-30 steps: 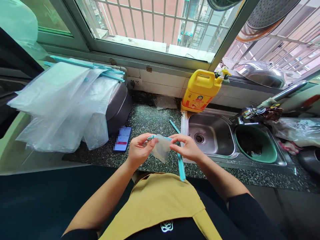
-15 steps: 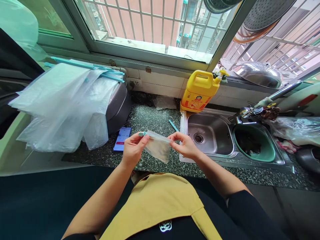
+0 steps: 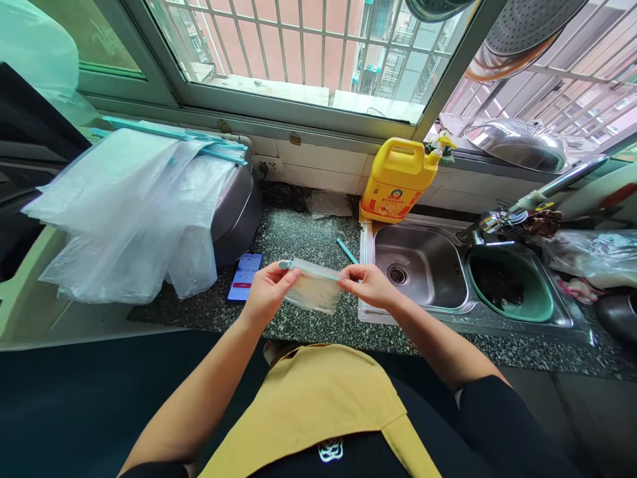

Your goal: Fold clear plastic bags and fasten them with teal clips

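Note:
A small clear plastic bag (image 3: 314, 292) is stretched by its top edge between my two hands above the counter. My left hand (image 3: 269, 290) is closed on its upper left corner, where a teal piece (image 3: 285, 264) shows at the fingertips. At the upper right corner, my right hand (image 3: 369, 285) pinches the edge between thumb and fingers. The bag is see-through, and whether anything is in it I cannot tell. Behind my right hand lies a thin teal rod (image 3: 346, 250), its near end hidden.
Large clear bags with teal strips (image 3: 124, 199) drape over a dark appliance (image 3: 237, 216) at left. A phone (image 3: 245, 275) lies beside it. To the right are a steel sink (image 3: 428, 265), a green basin (image 3: 540, 302) and a faucet (image 3: 517, 211). A yellow jug (image 3: 395, 179) stands behind.
The bag has gone from bunched to spread flat between my hands. My left hand moved slightly left. A longer teal strip below my right hand is no longer in view.

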`<control>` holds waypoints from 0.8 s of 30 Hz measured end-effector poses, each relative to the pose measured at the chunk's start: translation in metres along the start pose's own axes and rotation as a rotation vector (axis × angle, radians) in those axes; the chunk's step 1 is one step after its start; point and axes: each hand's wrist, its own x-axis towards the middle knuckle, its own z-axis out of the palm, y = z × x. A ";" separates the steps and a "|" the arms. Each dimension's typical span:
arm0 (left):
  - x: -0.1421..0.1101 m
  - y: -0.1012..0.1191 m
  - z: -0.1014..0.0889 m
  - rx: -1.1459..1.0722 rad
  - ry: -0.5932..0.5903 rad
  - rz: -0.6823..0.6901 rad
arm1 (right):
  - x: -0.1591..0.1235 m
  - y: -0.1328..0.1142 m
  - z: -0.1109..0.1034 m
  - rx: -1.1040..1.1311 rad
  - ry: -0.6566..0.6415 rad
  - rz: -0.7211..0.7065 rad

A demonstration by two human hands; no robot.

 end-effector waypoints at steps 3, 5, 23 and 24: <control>0.003 0.007 0.000 0.045 -0.068 -0.039 | 0.000 0.002 -0.002 -0.011 -0.008 -0.005; 0.003 0.010 0.002 0.060 -0.055 -0.041 | 0.000 0.002 -0.002 -0.020 -0.008 -0.006; -0.001 0.002 0.009 -0.061 -0.013 -0.099 | -0.003 0.027 -0.020 0.084 -0.154 -0.040; 0.000 0.002 0.007 -0.090 0.007 -0.102 | -0.004 0.032 -0.027 0.082 -0.146 -0.057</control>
